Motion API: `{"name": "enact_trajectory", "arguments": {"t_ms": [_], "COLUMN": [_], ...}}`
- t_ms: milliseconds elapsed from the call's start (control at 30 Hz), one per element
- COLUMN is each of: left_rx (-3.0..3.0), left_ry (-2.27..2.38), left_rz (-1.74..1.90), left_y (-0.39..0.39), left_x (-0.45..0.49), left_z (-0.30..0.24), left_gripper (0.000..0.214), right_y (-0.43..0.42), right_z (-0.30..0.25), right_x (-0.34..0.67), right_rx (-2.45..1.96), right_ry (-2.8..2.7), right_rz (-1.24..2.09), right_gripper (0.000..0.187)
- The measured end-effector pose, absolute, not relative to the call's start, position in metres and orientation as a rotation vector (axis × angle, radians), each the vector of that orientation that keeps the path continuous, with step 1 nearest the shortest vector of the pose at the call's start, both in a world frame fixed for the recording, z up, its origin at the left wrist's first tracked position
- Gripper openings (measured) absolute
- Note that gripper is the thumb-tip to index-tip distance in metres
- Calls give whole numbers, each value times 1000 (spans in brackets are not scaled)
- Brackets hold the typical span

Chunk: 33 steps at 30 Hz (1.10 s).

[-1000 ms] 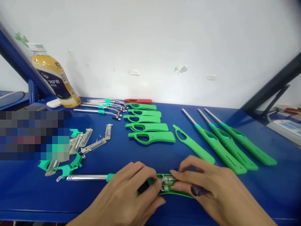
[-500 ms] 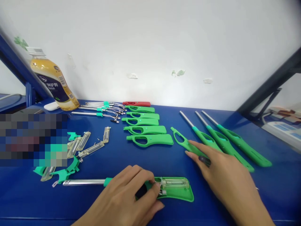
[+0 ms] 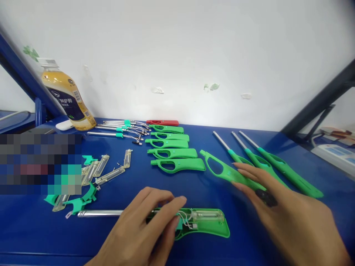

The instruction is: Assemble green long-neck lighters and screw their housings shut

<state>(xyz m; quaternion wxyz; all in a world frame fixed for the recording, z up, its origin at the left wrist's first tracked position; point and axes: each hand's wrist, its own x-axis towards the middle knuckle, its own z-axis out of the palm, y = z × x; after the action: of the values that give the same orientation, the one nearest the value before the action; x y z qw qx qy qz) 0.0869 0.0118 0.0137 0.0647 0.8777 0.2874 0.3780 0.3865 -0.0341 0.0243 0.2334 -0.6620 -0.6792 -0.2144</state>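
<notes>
1. Head view: your left hand (image 3: 146, 223) curls over the open green shell (image 3: 213, 228) at lower centre, seemingly steadying it on the table (image 3: 44, 238); whether its fingertips pinch anything, I cannot tell.
2. Your right hand (image 3: 280, 207), right of centre, pinches the loose green shell (image 3: 229, 173) between thumb and fingers, apparently leaving its looped end unobstructed.
3. At lower centre, the open green shell lies hollow side up, exposing a clear capsule (image 3: 208, 215) and white wires (image 3: 189, 218); a metal tube (image 3: 100, 213) points left.
</notes>
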Motion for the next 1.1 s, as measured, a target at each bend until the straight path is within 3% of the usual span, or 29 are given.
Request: {"name": "enact_trajectory", "arguments": {"t_ms": [133, 400, 500, 667, 933, 1100], "left_rx": [2547, 2634, 2631, 2583, 2529, 2621], "left_ry": [939, 877, 868, 824, 904, 990], "left_rz": [1255, 1206, 1159, 1207, 1228, 1200], "left_y": [16, 20, 20, 20, 21, 21], "left_x": [85, 88, 88, 88, 87, 82], "left_z": [17, 15, 16, 15, 15, 17], "left_gripper": [41, 41, 40, 39, 36, 53], "right_y": [-48, -35, -33, -34, -29, -38], "right_z": [28, 21, 20, 15, 12, 20], "right_x": [381, 361, 353, 359, 369, 381], "right_rx": [-1814, -1751, -1794, -1801, -1712, -1580], "right_ry": [-1846, -2077, -2072, -2158, -2281, -2312], "right_rz": [-667, -364, -383, -427, -430, -553], "right_gripper": [38, 29, 35, 26, 42, 60]}}
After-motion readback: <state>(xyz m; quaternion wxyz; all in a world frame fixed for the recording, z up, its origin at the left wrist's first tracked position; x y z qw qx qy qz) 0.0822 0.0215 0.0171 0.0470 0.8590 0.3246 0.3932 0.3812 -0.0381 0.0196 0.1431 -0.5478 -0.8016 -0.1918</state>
